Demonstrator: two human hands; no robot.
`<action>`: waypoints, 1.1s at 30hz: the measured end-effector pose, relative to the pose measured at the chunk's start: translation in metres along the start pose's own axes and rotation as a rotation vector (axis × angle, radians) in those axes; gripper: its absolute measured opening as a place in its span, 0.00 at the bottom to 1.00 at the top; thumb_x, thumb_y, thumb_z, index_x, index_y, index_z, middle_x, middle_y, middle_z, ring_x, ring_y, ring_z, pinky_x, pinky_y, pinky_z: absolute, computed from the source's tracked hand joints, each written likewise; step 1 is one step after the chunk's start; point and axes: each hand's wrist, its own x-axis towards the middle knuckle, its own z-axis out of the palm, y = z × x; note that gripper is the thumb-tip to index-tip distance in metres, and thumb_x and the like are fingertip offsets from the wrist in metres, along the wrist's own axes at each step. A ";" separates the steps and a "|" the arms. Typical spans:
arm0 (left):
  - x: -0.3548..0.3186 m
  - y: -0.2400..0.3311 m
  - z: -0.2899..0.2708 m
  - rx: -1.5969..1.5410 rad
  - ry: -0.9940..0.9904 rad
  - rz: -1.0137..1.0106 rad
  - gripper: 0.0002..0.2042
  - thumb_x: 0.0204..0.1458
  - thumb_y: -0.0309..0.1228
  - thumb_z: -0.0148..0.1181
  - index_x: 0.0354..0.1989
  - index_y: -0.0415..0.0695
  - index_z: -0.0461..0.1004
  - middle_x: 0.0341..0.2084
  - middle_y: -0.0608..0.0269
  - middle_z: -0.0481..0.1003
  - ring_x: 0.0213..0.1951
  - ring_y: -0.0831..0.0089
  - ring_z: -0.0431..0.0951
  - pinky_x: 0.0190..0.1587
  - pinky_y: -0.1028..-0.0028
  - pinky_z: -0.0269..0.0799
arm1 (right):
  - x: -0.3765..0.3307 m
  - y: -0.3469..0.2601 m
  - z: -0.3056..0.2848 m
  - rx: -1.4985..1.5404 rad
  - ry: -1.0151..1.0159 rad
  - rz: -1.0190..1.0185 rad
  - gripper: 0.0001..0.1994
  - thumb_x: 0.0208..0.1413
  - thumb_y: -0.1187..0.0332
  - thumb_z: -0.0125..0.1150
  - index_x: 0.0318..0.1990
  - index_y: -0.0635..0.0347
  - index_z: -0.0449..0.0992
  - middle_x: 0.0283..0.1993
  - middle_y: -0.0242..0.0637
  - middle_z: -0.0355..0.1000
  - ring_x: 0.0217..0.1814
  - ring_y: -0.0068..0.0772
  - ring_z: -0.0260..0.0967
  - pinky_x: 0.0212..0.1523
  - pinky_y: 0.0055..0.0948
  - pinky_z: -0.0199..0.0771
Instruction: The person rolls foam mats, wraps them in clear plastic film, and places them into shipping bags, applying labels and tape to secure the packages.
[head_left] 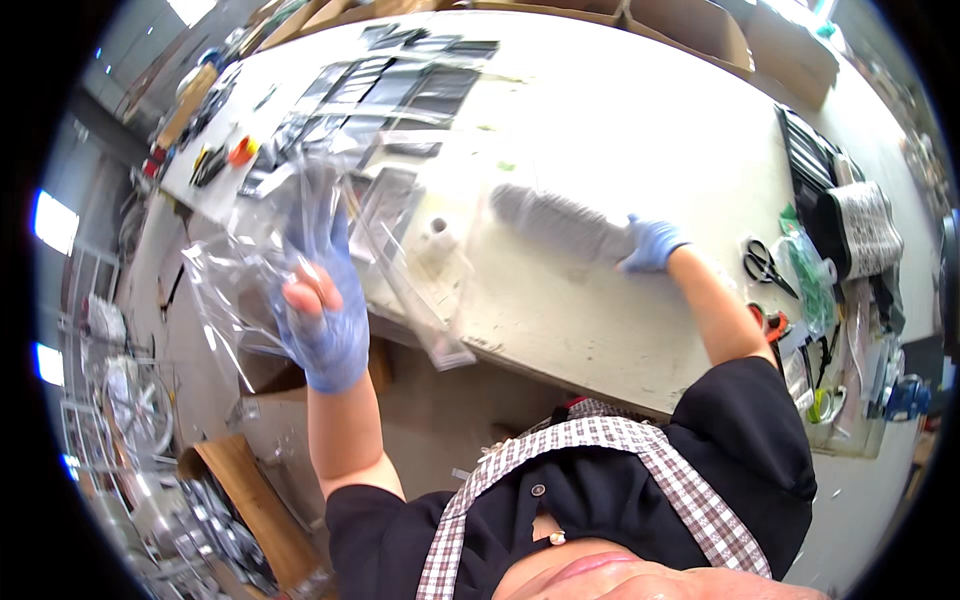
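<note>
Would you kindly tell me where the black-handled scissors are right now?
In the head view, the scissors lie on the right side of the white table, between the gloved right hand and the green plastic bundle.

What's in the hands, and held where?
Left hand: clear plastic film, exact grip spot unclear. Right hand: at the right end of the grey bundle; whether gripped, can't tell.
</note>
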 end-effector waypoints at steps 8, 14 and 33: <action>0.078 -0.073 0.163 0.105 -0.529 0.537 0.17 0.58 0.48 0.56 0.27 0.47 0.71 0.69 0.42 0.54 0.70 0.47 0.52 0.69 0.50 0.44 | -0.093 -0.043 0.068 0.632 -0.035 -0.483 0.57 0.38 0.31 0.68 0.69 0.63 0.56 0.64 0.56 0.63 0.67 0.50 0.61 0.64 0.42 0.63; -0.039 -0.142 0.234 0.046 -0.897 0.489 0.23 0.51 0.30 0.66 0.56 0.45 0.72 0.61 0.48 0.66 0.60 0.53 0.69 0.55 0.59 0.71 | -0.112 0.014 -0.031 2.129 0.065 -0.735 0.60 0.36 0.26 0.65 0.68 0.67 0.58 0.72 0.54 0.52 0.74 0.52 0.53 0.67 0.46 0.63; -0.004 -0.334 0.163 0.817 -1.331 0.125 0.37 0.44 0.40 0.67 0.66 0.50 0.61 0.68 0.49 0.56 0.69 0.49 0.54 0.69 0.50 0.49 | -0.056 0.084 0.011 0.620 1.085 -0.269 0.08 0.59 0.80 0.56 0.44 0.58 0.75 0.41 0.40 0.78 0.41 0.35 0.78 0.43 0.28 0.78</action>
